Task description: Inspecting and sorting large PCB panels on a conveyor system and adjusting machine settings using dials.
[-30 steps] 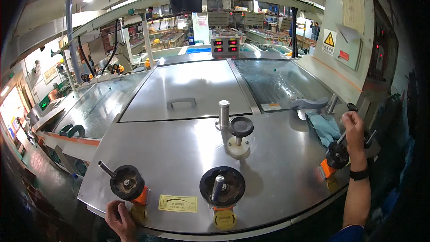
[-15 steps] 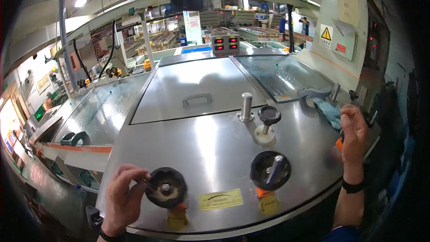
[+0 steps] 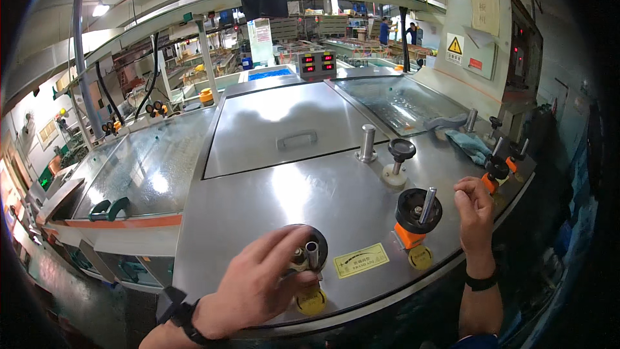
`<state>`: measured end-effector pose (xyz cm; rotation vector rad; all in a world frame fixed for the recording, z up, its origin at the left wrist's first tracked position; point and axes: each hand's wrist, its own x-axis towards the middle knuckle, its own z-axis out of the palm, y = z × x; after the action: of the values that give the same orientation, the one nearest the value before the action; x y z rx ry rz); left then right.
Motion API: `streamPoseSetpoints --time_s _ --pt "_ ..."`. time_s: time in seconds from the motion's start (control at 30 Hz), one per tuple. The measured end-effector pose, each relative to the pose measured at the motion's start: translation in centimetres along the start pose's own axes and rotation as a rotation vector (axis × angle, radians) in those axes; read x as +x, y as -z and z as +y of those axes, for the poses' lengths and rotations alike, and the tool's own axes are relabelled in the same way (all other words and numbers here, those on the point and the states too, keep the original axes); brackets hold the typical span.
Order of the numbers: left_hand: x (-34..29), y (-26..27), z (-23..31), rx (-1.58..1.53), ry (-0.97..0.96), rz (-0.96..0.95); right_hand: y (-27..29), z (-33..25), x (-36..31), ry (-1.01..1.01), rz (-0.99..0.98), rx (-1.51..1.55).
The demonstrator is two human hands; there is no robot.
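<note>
My left hand is closed on a black handwheel at the front of a steel machine cover. Its fingers reach over the top and the thumb lies below. A short metal crank handle sticks up between fingers and thumb. My right hand hangs above the cover's right front, fingers curled, with nothing seen in it. It is between a second black handwheel with an orange base and a smaller black handwheel farther right. A yellow label lies between the two front wheels.
Behind stand a metal post, a black knob and a flat lid handle. A blue cloth lies at the right, near a glass panel. A display box sits at the back. Two people stand far off.
My left hand has gone from the wheel's left edge to over it, and the crank handle now shows on its right side. My right hand is lower, away from the cloth. The view has shifted.
</note>
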<state>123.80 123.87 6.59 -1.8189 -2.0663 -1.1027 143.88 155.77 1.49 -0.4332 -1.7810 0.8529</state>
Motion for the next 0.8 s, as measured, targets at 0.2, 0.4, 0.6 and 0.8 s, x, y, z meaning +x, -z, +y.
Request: streamPoseSetpoints --time_s 0.2,0.4,0.6,0.8 --pt "-8.9 2.8 -4.9 0.151 0.364 0.163 1.9 1.4 -1.0 -0.068 0.066 0.037" --pt "-15.9 3.5 -7.1 0.364 0.781 0.225 2.0 3.2 -0.3 -0.127 0.056 0.016" --pt "-15.6 2.6 -8.3 0.441 0.694 0.359 0.8 3.6 0.7 -0.142 0.035 0.041" --pt "-14.9 3.1 -7.0 0.505 0.591 0.380 -0.2 4.5 0.8 -0.169 0.046 0.036"
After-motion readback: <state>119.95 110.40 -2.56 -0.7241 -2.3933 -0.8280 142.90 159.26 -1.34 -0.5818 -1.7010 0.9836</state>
